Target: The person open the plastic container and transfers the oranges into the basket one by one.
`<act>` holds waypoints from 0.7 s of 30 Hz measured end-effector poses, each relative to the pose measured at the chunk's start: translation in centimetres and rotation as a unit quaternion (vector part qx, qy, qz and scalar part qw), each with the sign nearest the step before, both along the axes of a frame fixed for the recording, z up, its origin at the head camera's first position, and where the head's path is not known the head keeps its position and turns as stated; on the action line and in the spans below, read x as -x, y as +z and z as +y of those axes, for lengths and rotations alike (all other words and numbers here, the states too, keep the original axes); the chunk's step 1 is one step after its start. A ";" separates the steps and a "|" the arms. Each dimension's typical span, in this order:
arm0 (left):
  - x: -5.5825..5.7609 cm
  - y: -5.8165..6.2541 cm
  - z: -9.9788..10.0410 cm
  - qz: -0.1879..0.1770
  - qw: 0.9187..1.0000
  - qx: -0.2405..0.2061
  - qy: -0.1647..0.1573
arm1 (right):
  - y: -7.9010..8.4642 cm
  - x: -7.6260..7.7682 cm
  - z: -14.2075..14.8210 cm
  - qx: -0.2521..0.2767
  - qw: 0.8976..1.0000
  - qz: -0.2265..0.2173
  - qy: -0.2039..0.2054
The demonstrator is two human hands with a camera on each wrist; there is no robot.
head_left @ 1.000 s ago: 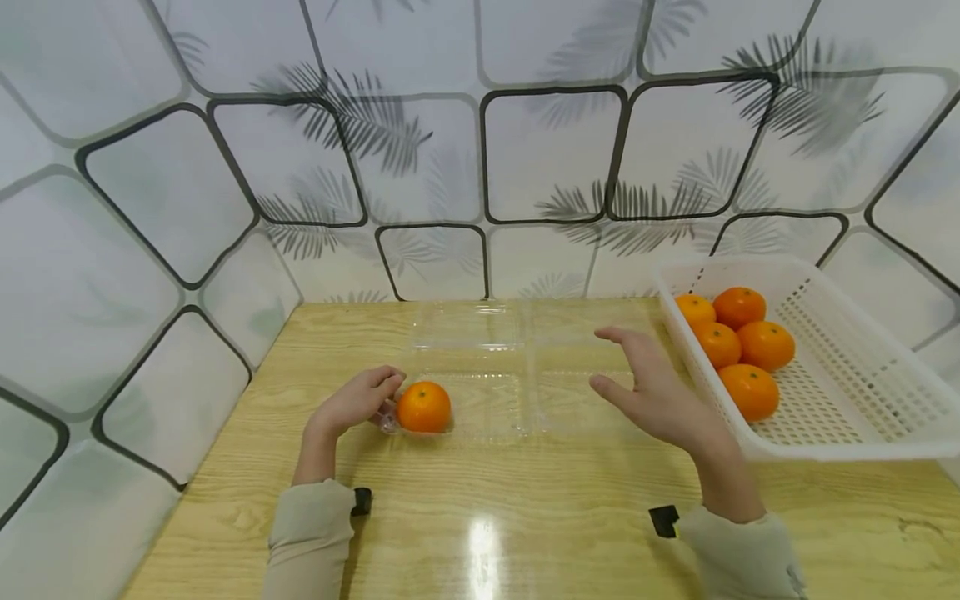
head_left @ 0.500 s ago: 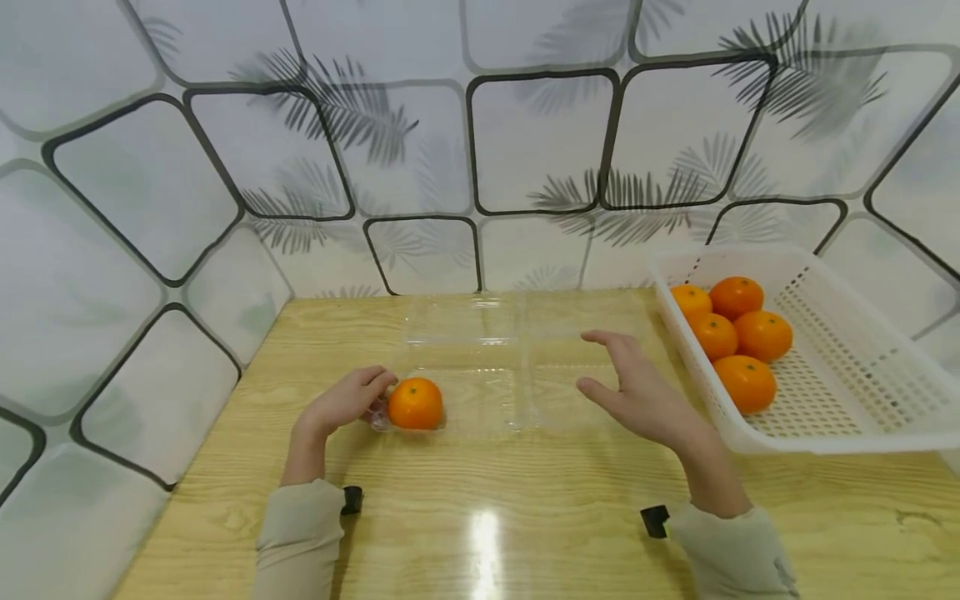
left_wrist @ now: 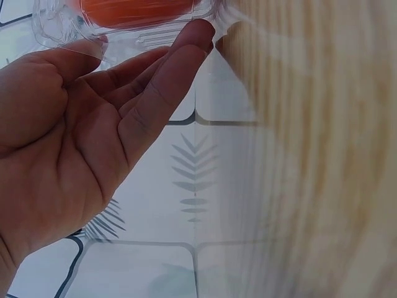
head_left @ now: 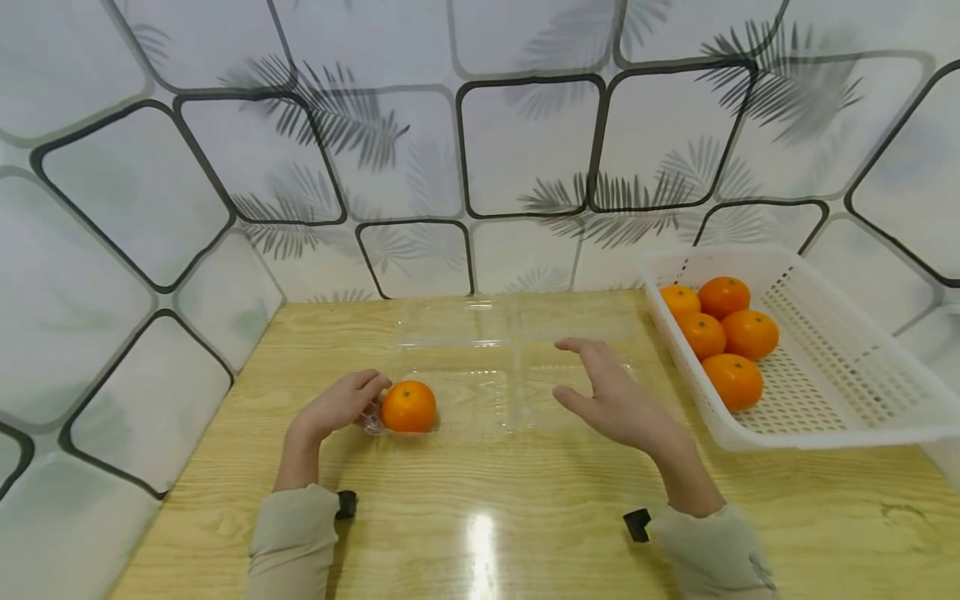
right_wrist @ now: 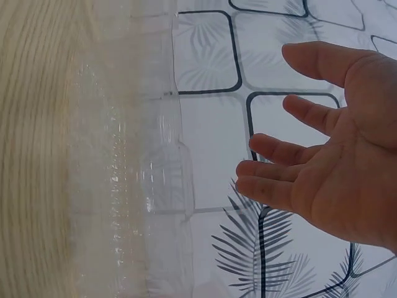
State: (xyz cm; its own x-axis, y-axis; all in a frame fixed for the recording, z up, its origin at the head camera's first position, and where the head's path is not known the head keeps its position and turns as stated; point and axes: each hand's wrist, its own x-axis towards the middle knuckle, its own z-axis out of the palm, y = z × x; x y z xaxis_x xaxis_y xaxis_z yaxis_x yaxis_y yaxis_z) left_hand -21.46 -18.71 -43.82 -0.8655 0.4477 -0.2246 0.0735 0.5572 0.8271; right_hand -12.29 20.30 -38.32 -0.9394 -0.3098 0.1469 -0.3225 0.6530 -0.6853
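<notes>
An orange mandarin (head_left: pixel 408 407) sits in the left end of a clear plastic container (head_left: pixel 480 400) on the wooden table. My left hand (head_left: pixel 341 408) is at the container's left end, its fingers loosely extended against the plastic, thumb beside the fruit. In the left wrist view the hand's fingertips (left_wrist: pixel 198 34) meet the plastic just below the mandarin (left_wrist: pixel 133 11). My right hand (head_left: pixel 611 400) hovers over the right part of the clear plastic, thumb and fingers spread, holding nothing. From the right wrist view its palm (right_wrist: pixel 347 167) is bare, with the clear plastic (right_wrist: pixel 133 180) beyond it.
A white perforated basket (head_left: pixel 847 437) holding several mandarins (head_left: pixel 735 382) stands at the right, just beyond my right hand. More clear plastic (head_left: pixel 457 321) lies behind the container, near the patterned wall (head_left: pixel 532 158).
The whole head view has shifted slightly. My right hand has drawn a little to the left over the plastic. My left hand and the mandarin keep their places together.
</notes>
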 end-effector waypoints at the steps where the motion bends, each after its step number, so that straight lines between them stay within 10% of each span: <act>1: 0.0 0.0 -0.1 0.002 1.000 0.003 0.001 | -0.1 0.0 -0.4 0.003 1.000 -0.001 0.007; 21: -0.2 -0.2 -0.2 0.006 1.000 0.006 0.012 | -0.8 -0.3 -6.7 0.012 0.998 -0.010 0.063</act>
State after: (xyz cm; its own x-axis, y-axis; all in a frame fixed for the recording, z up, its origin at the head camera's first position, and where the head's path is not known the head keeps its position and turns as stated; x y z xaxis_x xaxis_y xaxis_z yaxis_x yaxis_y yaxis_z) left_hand -21.29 -18.92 -44.04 -0.8788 0.4235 -0.2197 0.0689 0.5683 0.8199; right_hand -11.94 13.61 -39.09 -0.8960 -0.4225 0.1368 -0.3871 0.5919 -0.7070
